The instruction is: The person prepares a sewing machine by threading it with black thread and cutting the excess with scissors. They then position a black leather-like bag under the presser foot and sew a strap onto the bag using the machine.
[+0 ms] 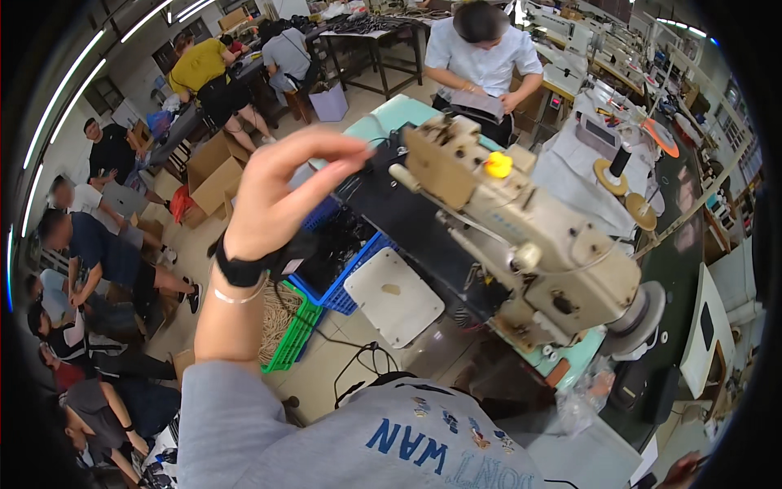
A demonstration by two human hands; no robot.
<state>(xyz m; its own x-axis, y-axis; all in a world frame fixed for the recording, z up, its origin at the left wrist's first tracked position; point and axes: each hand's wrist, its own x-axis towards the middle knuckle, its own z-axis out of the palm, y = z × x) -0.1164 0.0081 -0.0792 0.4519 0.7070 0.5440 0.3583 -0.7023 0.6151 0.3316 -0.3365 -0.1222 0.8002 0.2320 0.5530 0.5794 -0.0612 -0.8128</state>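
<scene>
My left hand [281, 191] is raised beside the head of an off-white sewing machine [538, 236], with a dark band and a pale bracelet at the wrist. Its thumb and forefinger come together at the tips in a pinch, slightly blurred by motion. Whatever lies between the tips is too small to name. Beyond them is the machine's black work surface [399, 208] on a pale green table [391, 114]. A yellow toy duck [498, 165] sits on top of the machine. I cannot see my right hand.
Below my left arm stand a blue crate [346, 281] of black pieces and a green crate [297, 334] of cords. A pale stool [394, 296] is beside them. Across the table a person [481, 57] handles a grey piece. A partial hand [680, 471] shows at the lower right rim.
</scene>
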